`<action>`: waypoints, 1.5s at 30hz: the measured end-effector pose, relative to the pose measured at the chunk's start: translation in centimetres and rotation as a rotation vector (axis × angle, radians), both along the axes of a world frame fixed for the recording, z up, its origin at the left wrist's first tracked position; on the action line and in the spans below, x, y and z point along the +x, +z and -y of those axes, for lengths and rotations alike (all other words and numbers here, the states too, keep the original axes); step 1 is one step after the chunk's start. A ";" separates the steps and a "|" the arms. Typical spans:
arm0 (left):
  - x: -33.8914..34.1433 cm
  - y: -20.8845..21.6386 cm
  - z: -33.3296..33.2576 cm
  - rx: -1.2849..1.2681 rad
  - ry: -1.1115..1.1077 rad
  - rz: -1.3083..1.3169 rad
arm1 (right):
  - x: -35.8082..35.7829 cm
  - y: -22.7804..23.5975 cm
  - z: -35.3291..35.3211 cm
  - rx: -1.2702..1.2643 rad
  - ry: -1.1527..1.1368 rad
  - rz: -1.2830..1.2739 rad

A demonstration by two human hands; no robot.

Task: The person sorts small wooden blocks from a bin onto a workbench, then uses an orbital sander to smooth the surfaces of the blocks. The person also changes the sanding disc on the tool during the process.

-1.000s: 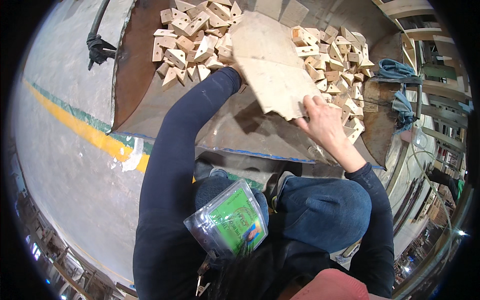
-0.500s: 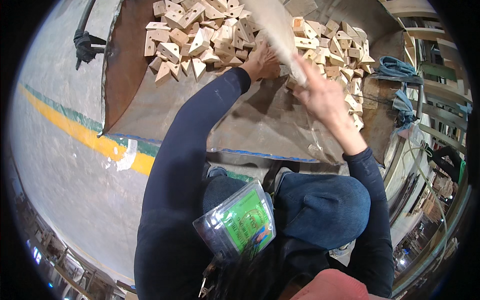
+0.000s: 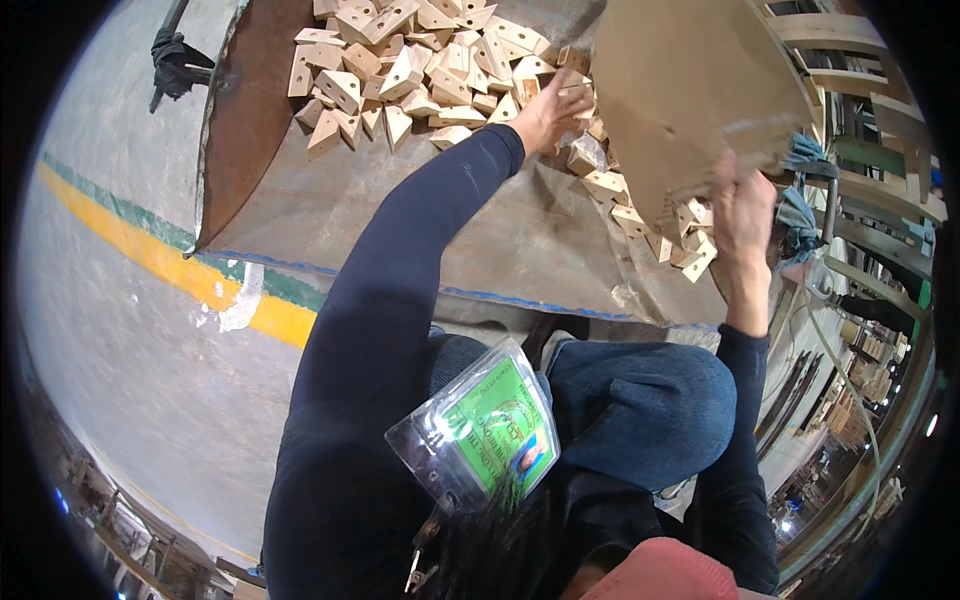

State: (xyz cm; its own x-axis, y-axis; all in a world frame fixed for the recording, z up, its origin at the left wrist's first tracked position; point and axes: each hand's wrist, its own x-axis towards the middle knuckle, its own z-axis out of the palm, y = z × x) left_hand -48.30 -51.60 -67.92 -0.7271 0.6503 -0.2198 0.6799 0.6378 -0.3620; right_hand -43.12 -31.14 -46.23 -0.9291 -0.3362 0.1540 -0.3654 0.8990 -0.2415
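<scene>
My right hand (image 3: 742,208) is closed on the lower edge of a brown cardboard sheet (image 3: 690,90), its fingers slightly blurred. The tilted sheet covers much of the right part of a pile of small angled wooden blocks (image 3: 400,75) with drilled holes. My left hand (image 3: 555,110) reaches into the middle of the pile, its fingers stretched over the blocks to the right. No block shows clearly in its grasp. Below its fingers lies a crumpled clear plastic piece (image 3: 587,155). A line of blocks (image 3: 628,220) runs from there toward the near right.
The blocks lie on a brown sheet-lined tray (image 3: 500,245) with a raised left wall (image 3: 265,130) and a blue-edged front. A cloth-wrapped handle (image 3: 800,210) stands at its right, a dark-wrapped one (image 3: 180,70) at its left. Wooden slats (image 3: 830,35) are stacked at the far right.
My right hand has swung the cardboard sheet to the right, turning its broad face into view. My left hand has shifted slightly right and up among the blocks.
</scene>
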 end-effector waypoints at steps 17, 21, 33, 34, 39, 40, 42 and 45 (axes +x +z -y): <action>-0.5 0.7 9.4 -0.014 0.373 0.022 | 5.9 0.9 -14.3 -0.050 -0.463 -0.405; 1.1 2.9 13.2 0.008 0.388 -0.052 | 6.8 -0.9 -16.8 -0.171 -0.647 -0.406; -6.1 2.8 0.5 0.801 0.846 0.588 | 5.1 -8.1 -17.6 -0.377 -0.986 -0.731; -6.7 1.8 -1.6 0.827 0.938 0.619 | 4.7 -8.4 -16.8 -0.413 -1.020 -0.741; -9.4 0.3 -10.4 1.124 1.317 0.575 | 4.5 -9.3 -16.7 -0.393 -1.037 -0.785; -9.2 0.4 -12.2 1.130 1.325 0.549 | 5.0 -10.2 -17.8 -0.468 -1.096 -0.691; -8.2 2.4 -14.2 1.291 1.193 0.796 | 4.9 -10.2 -18.0 -0.350 -1.035 -0.814; -6.2 1.6 -22.6 1.293 1.011 0.777 | 4.9 -9.6 -17.5 -0.313 -1.082 -0.822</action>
State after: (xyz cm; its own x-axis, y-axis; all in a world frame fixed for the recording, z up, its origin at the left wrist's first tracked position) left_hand -54.51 -29.01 -66.35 -0.8963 0.0894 -0.4343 -0.3505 0.4571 0.8174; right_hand -38.23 -13.62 -55.82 -0.3098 0.6320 0.7103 0.3344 0.7718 -0.5409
